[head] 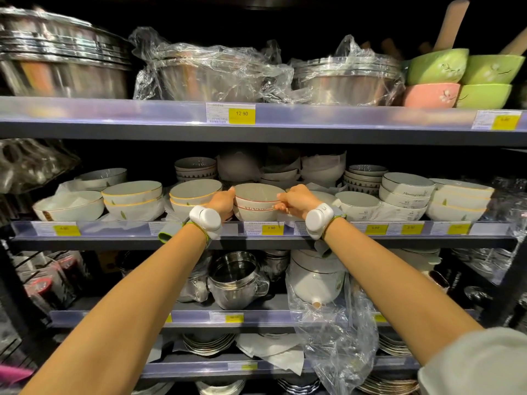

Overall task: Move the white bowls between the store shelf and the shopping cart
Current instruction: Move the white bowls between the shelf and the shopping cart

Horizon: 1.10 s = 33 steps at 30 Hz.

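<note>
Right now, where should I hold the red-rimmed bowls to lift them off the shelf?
Hold the red-rimmed bowls at their curved sides, left hand and right hand opposite, coming from the front. They are two stacked, open side up, with neighbours close beside, so grip the lower one.

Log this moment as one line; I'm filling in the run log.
stage: grasp on shelf | left hand: holds red-rimmed bowl stack | right hand: holds same stack | stack: on middle shelf | cart: unseen

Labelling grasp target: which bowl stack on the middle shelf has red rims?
The red-rimmed stack at centre, gripped between left hand and right hand. The neighbouring stack has gold rims.
</note>
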Available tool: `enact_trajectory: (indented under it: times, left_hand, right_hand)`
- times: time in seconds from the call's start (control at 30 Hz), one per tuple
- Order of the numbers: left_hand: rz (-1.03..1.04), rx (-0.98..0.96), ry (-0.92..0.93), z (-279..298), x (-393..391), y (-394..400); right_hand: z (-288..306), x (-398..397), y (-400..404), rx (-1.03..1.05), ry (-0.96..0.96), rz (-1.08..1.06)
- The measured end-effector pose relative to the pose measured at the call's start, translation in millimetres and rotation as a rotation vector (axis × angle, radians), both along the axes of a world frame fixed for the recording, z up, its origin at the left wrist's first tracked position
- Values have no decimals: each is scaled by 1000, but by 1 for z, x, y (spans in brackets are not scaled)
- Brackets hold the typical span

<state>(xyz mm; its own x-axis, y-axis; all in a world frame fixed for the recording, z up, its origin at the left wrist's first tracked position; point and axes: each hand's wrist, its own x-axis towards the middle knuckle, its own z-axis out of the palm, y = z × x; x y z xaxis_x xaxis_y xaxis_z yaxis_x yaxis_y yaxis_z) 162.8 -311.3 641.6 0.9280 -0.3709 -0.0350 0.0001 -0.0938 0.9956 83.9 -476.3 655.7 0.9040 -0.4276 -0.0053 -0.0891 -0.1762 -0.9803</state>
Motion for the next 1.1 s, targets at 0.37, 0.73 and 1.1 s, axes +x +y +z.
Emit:
enact_trajectory:
  times: [0.37,0.73,1.1]
  left_hand:
    - [0,104,-72,5,-11,18]
    - [-25,-45,-201,1,-93,52]
    - [-207,-74,-1,-73,-97,75]
  right_hand:
    - [18,-22,17,186,-94,-11]
    - [-10,-81,28,148,-173,206]
    - [-89,-105,44,172,106,499]
